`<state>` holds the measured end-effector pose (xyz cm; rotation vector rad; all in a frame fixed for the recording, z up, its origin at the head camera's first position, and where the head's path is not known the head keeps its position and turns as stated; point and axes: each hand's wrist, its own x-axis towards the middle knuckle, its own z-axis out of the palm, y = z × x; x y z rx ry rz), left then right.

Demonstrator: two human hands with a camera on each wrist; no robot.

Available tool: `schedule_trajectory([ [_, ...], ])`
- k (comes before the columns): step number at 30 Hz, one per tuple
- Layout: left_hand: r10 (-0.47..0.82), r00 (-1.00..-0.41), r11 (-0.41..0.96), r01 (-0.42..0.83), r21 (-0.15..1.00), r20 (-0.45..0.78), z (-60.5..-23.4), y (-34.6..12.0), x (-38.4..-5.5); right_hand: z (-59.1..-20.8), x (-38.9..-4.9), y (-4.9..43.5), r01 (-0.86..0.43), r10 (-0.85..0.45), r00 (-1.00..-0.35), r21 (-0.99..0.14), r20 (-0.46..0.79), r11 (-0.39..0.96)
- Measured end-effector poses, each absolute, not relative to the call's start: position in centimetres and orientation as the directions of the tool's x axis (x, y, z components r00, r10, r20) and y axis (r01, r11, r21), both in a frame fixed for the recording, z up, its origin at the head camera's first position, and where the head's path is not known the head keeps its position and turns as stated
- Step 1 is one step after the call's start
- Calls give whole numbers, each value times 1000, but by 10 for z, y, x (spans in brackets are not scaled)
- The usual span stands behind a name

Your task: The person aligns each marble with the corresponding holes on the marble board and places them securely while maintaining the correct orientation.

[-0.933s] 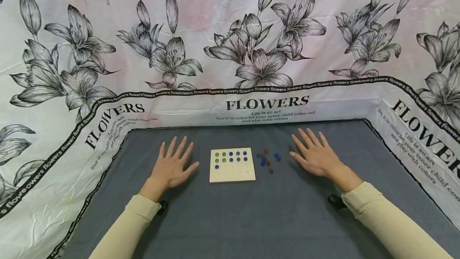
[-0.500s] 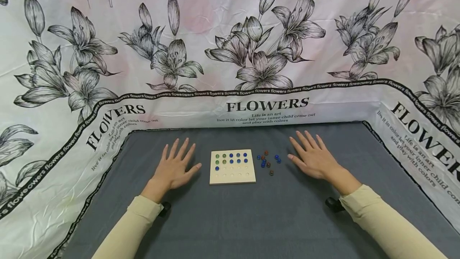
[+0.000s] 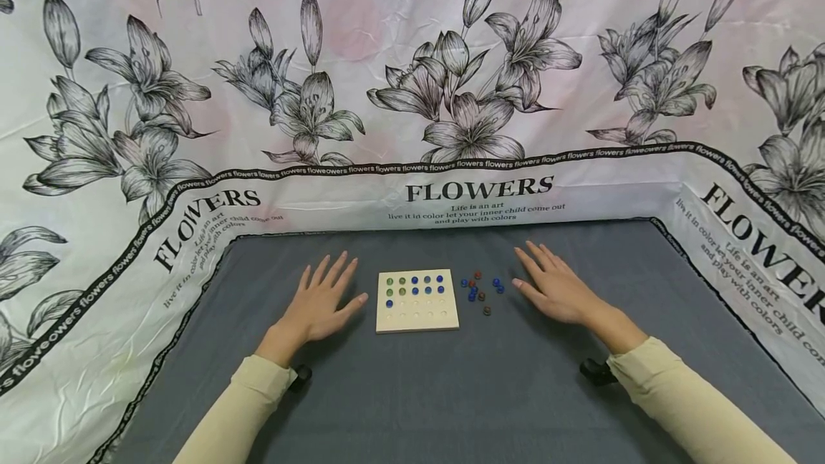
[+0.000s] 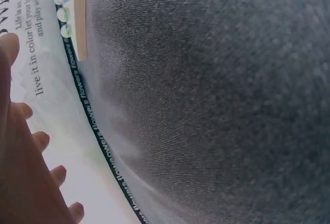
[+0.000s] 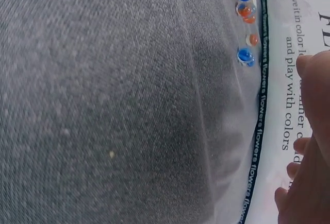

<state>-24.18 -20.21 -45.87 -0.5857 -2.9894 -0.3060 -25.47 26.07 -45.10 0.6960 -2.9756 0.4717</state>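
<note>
In the head view a pale wooden board with rows of round hollows lies on the grey cloth. Green marbles and blue marbles fill its two back rows, and one blue marble sits at the left of the third row. Just right of the board, loose blue and reddish-brown marbles are scattered. My left hand is left of the board, fingers spread, holding nothing. My right hand, also spread and without anything in it, is right of the loose marbles. Both wrist views show fingers apart from the marbles.
The grey cloth covers the work surface. A white flower-printed sheet rises behind it and along both sides. One brownish marble lies a little nearer than the other loose ones.
Both hands have shifted slightly inward, the left one toward the board and the right one toward the loose marbles. Board and marbles keep their arrangement; the head view has tilted slightly.
</note>
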Motion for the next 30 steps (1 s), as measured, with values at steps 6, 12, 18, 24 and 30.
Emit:
schedule_trajectory([
  [6,372,-917,895,396,207,145,-466,-201,-243,-453,-252,258,-436,-418,-899,-326,127,839],
  [12,382,-905,874,419,247,185,-466,-196,-242,-455,-251,255,-427,-405,-903,-383,141,819],
  [18,393,-904,864,426,269,171,-468,-192,-243,-457,-251,250,-412,-386,-909,-473,156,779],
  [24,412,-901,849,433,304,134,-469,-188,-243,-463,-254,246,-391,-361,-918,-528,164,754],
  [30,443,-892,823,444,355,90,-471,-185,-243,-466,-260,241,-338,-310,-939,-585,151,737],
])
